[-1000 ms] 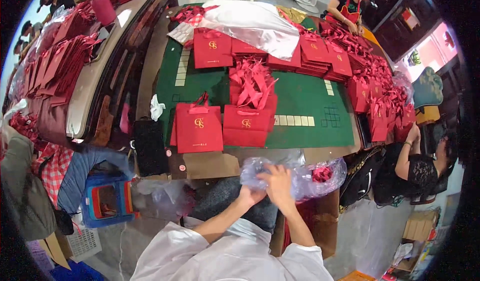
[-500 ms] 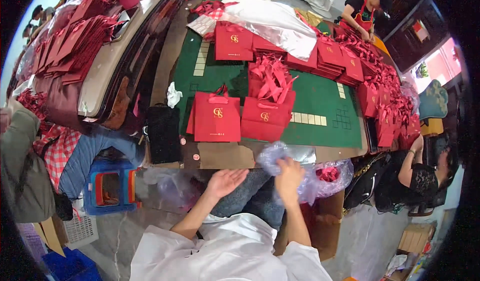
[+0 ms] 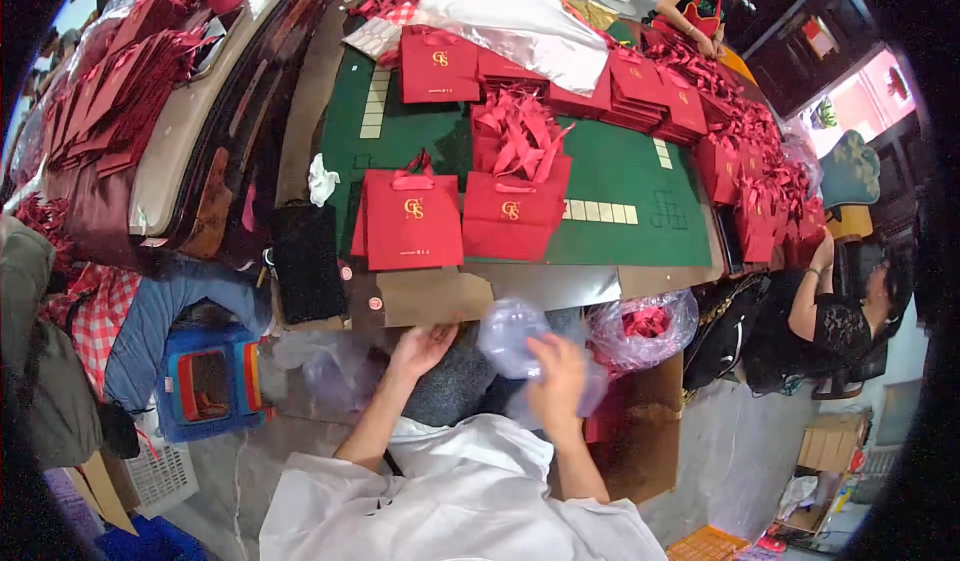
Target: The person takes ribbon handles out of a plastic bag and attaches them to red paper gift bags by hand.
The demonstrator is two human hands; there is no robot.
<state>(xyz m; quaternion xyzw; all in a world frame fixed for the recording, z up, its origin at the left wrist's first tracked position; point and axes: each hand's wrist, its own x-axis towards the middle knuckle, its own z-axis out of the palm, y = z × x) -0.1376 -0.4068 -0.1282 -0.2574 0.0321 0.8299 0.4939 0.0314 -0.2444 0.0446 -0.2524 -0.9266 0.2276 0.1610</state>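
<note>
My right hand (image 3: 557, 379) is closed on a crumpled clear plastic bag (image 3: 509, 339), held over my lap just below the table's front edge. Part of that bag trails behind the hand, smeared by motion. To its left, my left hand (image 3: 424, 349) is open with the palm turned up, holding nothing, close to the piece of brown cardboard (image 3: 425, 298) at the table's edge. Beyond my hands, a red paper gift bag with ribbon handles (image 3: 415, 226) lies on the green tabletop. Beside it lies another red gift bag (image 3: 515, 211), with a heap of red ribbons (image 3: 520, 136) behind it.
A clear plastic sack with red ribbons (image 3: 645, 326) stands right of my hands, above a cardboard box (image 3: 640, 431). Stacks of red bags (image 3: 640, 86) line the table's far and right sides. Co-workers sit at the right and left. A blue stool (image 3: 210, 381) stands at left.
My right hand has swung left with the plastic bag, toward my left hand. My left hand has shifted slightly left and up to the table edge. The whole view has shifted a little.
</note>
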